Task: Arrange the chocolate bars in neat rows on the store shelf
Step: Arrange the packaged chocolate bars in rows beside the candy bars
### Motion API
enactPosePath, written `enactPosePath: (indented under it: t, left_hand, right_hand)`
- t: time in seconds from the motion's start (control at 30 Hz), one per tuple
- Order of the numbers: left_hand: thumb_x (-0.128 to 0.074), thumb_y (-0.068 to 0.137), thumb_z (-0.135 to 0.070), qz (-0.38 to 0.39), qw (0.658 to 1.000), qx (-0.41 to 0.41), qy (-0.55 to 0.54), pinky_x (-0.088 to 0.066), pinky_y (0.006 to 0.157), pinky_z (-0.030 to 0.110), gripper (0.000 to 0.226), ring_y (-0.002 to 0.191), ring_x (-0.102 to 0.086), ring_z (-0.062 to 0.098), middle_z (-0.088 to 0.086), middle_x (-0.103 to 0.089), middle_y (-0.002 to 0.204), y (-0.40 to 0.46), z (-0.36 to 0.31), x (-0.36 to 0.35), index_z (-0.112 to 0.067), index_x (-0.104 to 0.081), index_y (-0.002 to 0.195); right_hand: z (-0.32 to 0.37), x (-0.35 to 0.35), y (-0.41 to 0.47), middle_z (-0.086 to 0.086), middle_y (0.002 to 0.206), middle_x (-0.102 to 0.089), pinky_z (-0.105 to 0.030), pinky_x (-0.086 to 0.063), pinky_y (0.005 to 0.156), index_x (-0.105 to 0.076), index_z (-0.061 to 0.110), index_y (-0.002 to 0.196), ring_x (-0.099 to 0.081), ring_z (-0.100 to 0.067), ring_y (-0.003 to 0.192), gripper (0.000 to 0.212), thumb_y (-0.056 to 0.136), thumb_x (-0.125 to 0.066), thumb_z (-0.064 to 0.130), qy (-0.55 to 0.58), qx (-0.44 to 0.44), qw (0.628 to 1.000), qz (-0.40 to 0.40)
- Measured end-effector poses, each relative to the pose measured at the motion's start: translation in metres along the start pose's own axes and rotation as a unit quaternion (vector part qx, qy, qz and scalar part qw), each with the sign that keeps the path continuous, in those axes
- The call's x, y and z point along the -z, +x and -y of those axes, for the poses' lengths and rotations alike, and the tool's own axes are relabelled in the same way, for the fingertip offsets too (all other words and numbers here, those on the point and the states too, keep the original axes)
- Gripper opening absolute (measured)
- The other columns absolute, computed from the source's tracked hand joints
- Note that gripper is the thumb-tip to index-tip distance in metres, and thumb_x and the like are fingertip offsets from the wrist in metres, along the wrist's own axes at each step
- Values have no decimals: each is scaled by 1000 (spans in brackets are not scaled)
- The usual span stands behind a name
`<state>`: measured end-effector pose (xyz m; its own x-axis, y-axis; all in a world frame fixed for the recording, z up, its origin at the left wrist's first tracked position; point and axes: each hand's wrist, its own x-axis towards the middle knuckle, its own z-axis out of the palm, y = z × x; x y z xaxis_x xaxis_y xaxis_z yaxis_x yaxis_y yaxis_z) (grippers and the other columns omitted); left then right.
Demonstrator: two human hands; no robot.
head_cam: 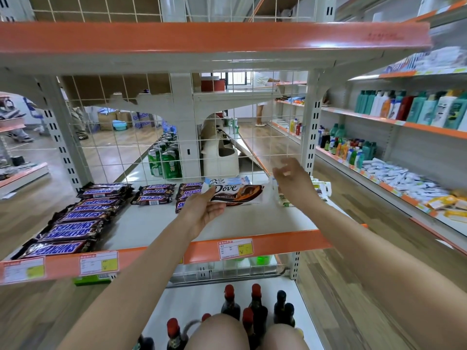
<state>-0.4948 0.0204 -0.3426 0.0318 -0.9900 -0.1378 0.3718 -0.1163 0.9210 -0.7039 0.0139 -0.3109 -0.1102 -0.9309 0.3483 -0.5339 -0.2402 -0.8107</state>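
Your left hand [206,210] holds a brown Dove bar [236,194] by its left end, thumb on top and fingers curled underneath, so the bar stays flat with the label facing up and can go down that way. You carry it just above the white shelf [156,223], near the middle and toward the far side, over another Dove bar in a pale blue wrapper [227,180] that lies against the wire mesh back [121,137]. That looks like the spot where the Dove row begins.

Your right hand [293,183] reaches to the right with its fingers spread and loose, gripping nothing. It hovers over a few pale packets [319,189] at the far right of the shelf; the blur there leaves it unclear what they are, possibly more bars to gather.

The Snickers bars are sorted already: a near-left column [68,228] runs from the orange front rail [278,242] toward the back, and small stacks [154,195] sit across the far side. The bare shelf in front of you is probably meant for the Dove rows.
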Motion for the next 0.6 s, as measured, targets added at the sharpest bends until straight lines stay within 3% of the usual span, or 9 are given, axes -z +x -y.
enactPosePath:
  t: [0.07,0.13,0.27,0.33,0.4,0.47,0.5,0.6]
  left_hand:
    - [-53,95,-17,1,1000,-5,-2,-55,48,21,13,43,-63,11,7,-65,50,0,1,0,-8,-54,86]
    - [-53,94,-17,10,1000,-7,-4,-56,49,22,12,45,-64,12,6,-66,51,1,2,0,-6,-54,89]
    - [-54,94,-17,27,1000,-7,-6,-56,50,24,26,48,-66,13,7,-67,55,4,6,2,-4,-46,115]
    - [-54,94,-18,34,999,-5,1,-56,51,25,40,50,-67,14,9,-68,57,4,8,4,-4,-40,128]
    - [-55,93,-19,39,999,2,9,-58,55,27,53,55,-69,16,14,-71,68,6,10,7,1,-33,137]
    - [-58,92,-22,39,999,-3,27,-59,61,27,50,63,-69,17,16,-68,96,6,10,10,2,-40,132]
    - [-59,91,-22,36,998,-14,41,-59,63,26,38,67,-68,17,13,-64,99,6,9,12,0,-50,121]
    - [-60,90,-20,13,996,-49,74,-56,74,25,12,76,-64,15,4,-59,82,4,8,15,-9,-58,86]
  right_hand:
    - [10,2,1,-3,96,-61,-28,-46,72,-54,10,119,-61,-17,82,46,94,-46,47,88,-137,981,103]
    - [10,0,-3,-2,93,-63,-28,-51,73,-57,11,110,-65,-17,80,48,90,-48,54,91,-176,965,169]
    - [0,-8,-7,-5,91,-62,-31,-55,79,-61,8,103,-68,-24,88,31,87,-65,34,103,-164,964,181]
    - [-1,-9,-7,-6,85,-60,-34,-57,81,-60,7,97,-64,-21,77,19,89,-64,24,127,-157,964,176]
    - [-2,-9,-5,-2,76,-58,-36,-55,87,-62,0,104,-54,-11,62,22,91,-60,18,135,-145,966,163]
    - [-3,-8,-4,-6,84,-59,-31,-57,82,-60,-6,111,-52,-9,66,30,92,-59,18,126,-127,972,151]
    - [-2,-7,-3,-12,90,-60,-26,-57,77,-58,-8,112,-56,-11,72,33,92,-59,18,118,-118,975,145]
    - [-3,-6,-3,-26,104,-60,-23,-56,74,-56,-10,111,-61,-21,94,35,92,-58,19,108,-102,980,134]
